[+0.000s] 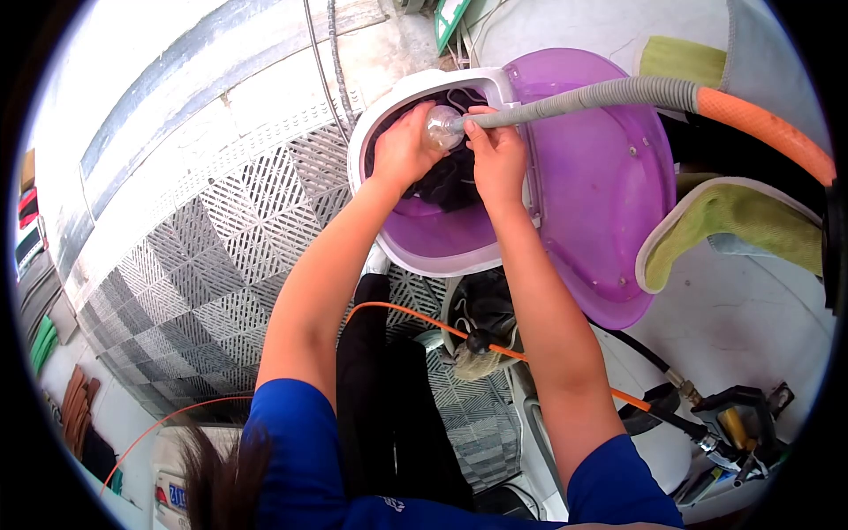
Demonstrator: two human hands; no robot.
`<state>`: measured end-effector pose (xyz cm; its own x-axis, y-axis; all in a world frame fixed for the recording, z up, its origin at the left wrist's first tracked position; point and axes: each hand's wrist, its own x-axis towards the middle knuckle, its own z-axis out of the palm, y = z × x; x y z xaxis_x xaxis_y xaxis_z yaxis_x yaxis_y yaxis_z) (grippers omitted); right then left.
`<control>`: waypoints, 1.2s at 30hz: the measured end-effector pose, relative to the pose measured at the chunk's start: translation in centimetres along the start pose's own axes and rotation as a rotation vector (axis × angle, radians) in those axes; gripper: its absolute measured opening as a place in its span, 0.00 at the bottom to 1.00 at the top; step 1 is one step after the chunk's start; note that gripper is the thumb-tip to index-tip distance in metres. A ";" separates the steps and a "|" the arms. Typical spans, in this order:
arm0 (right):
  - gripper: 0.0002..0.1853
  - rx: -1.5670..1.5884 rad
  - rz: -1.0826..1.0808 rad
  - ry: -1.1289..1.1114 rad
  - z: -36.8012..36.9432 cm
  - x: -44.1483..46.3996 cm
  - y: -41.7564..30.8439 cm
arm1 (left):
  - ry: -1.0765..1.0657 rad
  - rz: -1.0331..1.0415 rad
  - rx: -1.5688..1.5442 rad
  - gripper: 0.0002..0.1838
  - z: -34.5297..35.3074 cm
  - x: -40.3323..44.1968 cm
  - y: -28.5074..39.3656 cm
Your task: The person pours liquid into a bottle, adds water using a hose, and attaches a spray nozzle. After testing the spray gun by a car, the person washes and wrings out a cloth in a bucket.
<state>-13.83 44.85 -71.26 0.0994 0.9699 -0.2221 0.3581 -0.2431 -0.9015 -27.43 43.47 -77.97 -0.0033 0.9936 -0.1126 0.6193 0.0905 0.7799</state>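
Above an open purple bin (pixel 437 237) with a white rim, both my hands work on a clear, rounded plastic piece at the end of a hose. My left hand (pixel 405 148) is closed around the left side of the clear plastic piece (pixel 443 129). My right hand (pixel 497 161) grips the grey narrow end of the hose (pixel 601 96), right where it meets the clear piece. Some fingers are hidden behind these things. Dark cloth (pixel 455 181) lies inside the bin below my hands. The hose turns from grey ribbing to orange toward the right.
The bin's purple lid (pixel 601 208) hangs open to the right. Green cloths (pixel 733 216) lie beyond it. An orange cable (pixel 406 310) crosses below my right forearm. A black tool caddy (pixel 738 424) stands at lower right. Grey slotted floor tiles (pixel 256 208) spread to the left.
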 end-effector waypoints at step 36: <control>0.11 0.019 0.006 0.013 0.2 -0.9 -0.5 | 0.049 0.039 -0.112 0.36 0.8 0.0 -0.5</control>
<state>-14.26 44.14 -70.66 0.1133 0.9682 -0.2230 0.3396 -0.2487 -0.9071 -27.15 43.42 -78.84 -0.0212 0.9984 -0.0525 0.5280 0.0557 0.8474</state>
